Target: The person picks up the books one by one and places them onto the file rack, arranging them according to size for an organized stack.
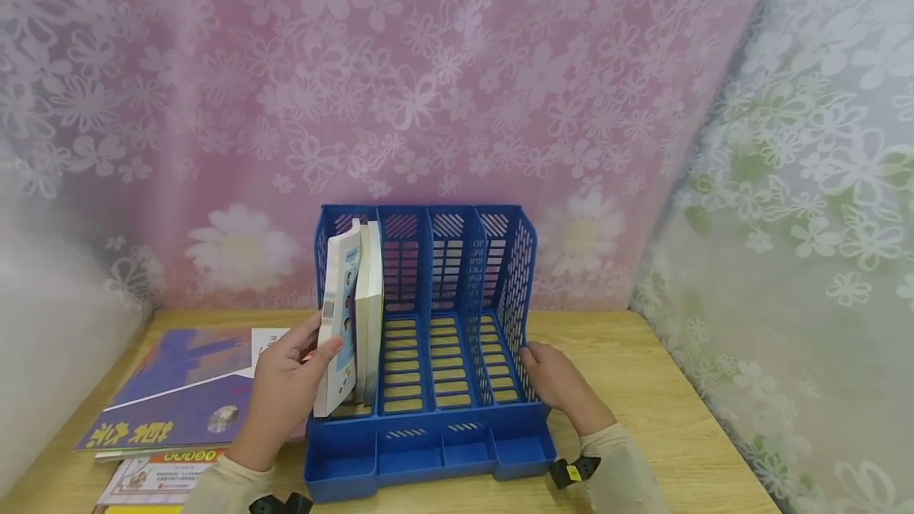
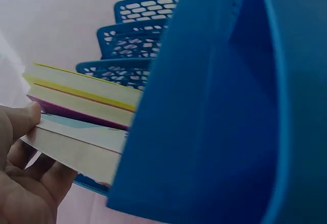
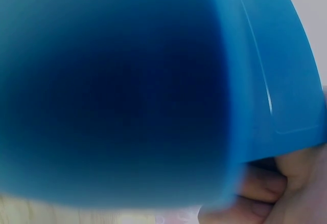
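A blue plastic magazine rack (image 1: 451,371) with upright dividers and a front tray stands on the table. Its leftmost slot holds upright books. My left hand (image 1: 286,383) pinches the outermost book (image 1: 344,316), thumb on its cover side and fingers on the far side. That book leans a little, its lower end inside the slot. Beside it stand thick pale-edged books (image 1: 370,308); the left wrist view shows their yellow and purple covers (image 2: 87,98). My right hand (image 1: 564,383) grips the rack's right side wall near its lower front, some fingers hidden behind it.
Left of the rack, a large purple and white book (image 1: 186,395) lies flat on the wooden table (image 1: 643,403), over other booklets (image 1: 157,478). A pink flowered curtain (image 1: 443,101) hangs behind, and a pale flowered sheet (image 1: 800,260) on the right.
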`<state>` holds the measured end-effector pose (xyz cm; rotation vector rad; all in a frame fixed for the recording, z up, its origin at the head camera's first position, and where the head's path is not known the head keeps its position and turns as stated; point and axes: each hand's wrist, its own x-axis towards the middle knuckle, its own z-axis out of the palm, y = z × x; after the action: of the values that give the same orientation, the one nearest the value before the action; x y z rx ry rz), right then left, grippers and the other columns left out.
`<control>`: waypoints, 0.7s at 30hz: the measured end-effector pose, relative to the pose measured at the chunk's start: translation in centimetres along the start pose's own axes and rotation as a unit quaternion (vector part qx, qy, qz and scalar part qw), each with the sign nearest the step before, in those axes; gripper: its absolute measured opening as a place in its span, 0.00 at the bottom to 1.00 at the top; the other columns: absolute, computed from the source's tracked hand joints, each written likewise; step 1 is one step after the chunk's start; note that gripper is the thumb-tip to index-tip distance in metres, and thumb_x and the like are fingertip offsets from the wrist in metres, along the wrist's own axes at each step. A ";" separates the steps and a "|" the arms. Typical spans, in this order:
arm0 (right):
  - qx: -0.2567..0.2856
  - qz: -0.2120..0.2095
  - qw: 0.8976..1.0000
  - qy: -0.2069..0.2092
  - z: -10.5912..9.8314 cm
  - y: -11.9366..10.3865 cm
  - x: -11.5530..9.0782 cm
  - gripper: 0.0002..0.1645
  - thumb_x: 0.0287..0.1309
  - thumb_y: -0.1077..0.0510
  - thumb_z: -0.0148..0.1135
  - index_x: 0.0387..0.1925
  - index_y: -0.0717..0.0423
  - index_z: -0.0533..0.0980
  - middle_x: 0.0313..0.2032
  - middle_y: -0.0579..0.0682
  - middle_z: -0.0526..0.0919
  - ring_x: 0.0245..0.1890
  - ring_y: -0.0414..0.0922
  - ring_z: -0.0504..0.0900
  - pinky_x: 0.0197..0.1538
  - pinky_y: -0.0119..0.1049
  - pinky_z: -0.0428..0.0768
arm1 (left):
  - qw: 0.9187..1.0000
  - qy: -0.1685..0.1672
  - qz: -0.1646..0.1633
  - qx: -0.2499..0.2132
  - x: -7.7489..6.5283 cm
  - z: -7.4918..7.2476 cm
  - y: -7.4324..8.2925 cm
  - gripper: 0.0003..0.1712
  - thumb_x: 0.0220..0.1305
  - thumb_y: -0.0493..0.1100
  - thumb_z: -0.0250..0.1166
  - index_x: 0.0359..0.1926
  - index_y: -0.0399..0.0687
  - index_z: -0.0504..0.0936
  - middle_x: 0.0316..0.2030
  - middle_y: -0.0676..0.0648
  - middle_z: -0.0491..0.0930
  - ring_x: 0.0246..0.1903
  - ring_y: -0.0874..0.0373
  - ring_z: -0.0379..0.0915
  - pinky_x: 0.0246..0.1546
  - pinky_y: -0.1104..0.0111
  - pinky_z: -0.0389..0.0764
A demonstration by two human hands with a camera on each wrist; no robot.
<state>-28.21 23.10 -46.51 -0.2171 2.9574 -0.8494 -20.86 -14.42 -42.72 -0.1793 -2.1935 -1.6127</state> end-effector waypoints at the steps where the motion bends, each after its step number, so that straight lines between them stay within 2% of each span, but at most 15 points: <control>1: -0.002 -0.002 1.000 0.001 0.0 0.0 0.0 0.20 0.82 0.55 0.41 0.39 0.58 0.77 0.23 0.49 0.68 0.29 0.46 0.73 0.40 0.47 0.73 | 1.000 0.006 0.004 0.012 0.1 0.1 -0.2 0.29 0.73 0.41 0.66 0.71 0.38 0.74 0.58 0.38 0.83 0.54 0.59 0.81 0.45 0.77 0.81; 3: -0.003 -0.004 1.000 0.002 0.0 0.1 0.1 0.20 0.82 0.55 0.41 0.40 0.58 0.78 0.23 0.49 0.69 0.31 0.47 0.74 0.41 0.49 0.74 | 1.000 0.006 0.007 0.029 0.1 0.3 -0.4 0.28 0.73 0.40 0.66 0.70 0.38 0.74 0.60 0.38 0.81 0.59 0.50 0.80 0.47 0.70 0.84; 5: -0.004 -0.005 1.000 0.002 0.1 0.2 0.1 0.20 0.82 0.55 0.41 0.41 0.59 0.78 0.24 0.49 0.70 0.32 0.47 0.74 0.42 0.49 0.74 | 0.999 -0.007 0.004 0.038 0.1 0.5 -0.5 0.27 0.74 0.40 0.65 0.69 0.37 0.71 0.64 0.35 0.77 0.64 0.42 0.75 0.53 0.58 0.83; 7: -0.006 -0.005 1.000 0.001 0.1 0.2 0.2 0.20 0.82 0.55 0.41 0.42 0.59 0.78 0.24 0.49 0.70 0.32 0.47 0.74 0.41 0.49 0.74 | 0.998 -0.032 0.001 0.054 0.0 0.6 -0.7 0.26 0.75 0.40 0.63 0.68 0.37 0.67 0.69 0.34 0.73 0.69 0.40 0.69 0.58 0.48 0.79; 10: -0.008 -0.002 1.000 -0.002 0.0 0.1 0.3 0.21 0.82 0.55 0.40 0.42 0.59 0.79 0.24 0.49 0.71 0.32 0.47 0.74 0.41 0.49 0.74 | 0.994 -0.076 -0.003 0.076 -0.1 0.7 -0.9 0.24 0.77 0.39 0.60 0.64 0.38 0.61 0.72 0.32 0.68 0.72 0.38 0.63 0.61 0.41 0.74; 15: -0.008 -0.004 1.000 -0.009 -0.2 -0.1 0.2 0.21 0.82 0.54 0.40 0.44 0.60 0.79 0.26 0.49 0.72 0.35 0.48 0.76 0.43 0.50 0.75 | 0.989 -0.110 -0.011 0.096 0.0 0.5 -1.4 0.25 0.77 0.38 0.61 0.65 0.40 0.59 0.72 0.31 0.67 0.71 0.35 0.63 0.61 0.40 0.73; 18: -0.008 -0.003 1.000 -0.010 -0.1 0.0 0.2 0.21 0.82 0.54 0.40 0.45 0.60 0.79 0.26 0.50 0.72 0.35 0.48 0.76 0.43 0.51 0.74 | 0.987 -0.123 -0.017 0.099 0.1 0.4 -1.6 0.32 0.77 0.40 0.61 0.73 0.42 0.58 0.73 0.33 0.65 0.71 0.35 0.64 0.60 0.41 0.75; 21: -0.007 -0.002 1.000 -0.009 0.0 0.3 0.3 0.21 0.82 0.55 0.40 0.44 0.60 0.79 0.26 0.49 0.72 0.35 0.48 0.76 0.43 0.50 0.74 | 0.985 -0.130 -0.005 0.116 0.3 0.5 -1.8 0.39 0.76 0.43 0.63 0.80 0.46 0.55 0.74 0.37 0.65 0.70 0.37 0.67 0.57 0.46 0.79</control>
<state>-28.56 23.26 -46.67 -0.2291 2.9491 -0.8230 -21.84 -14.59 -44.35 -0.3272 -2.5611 -1.3898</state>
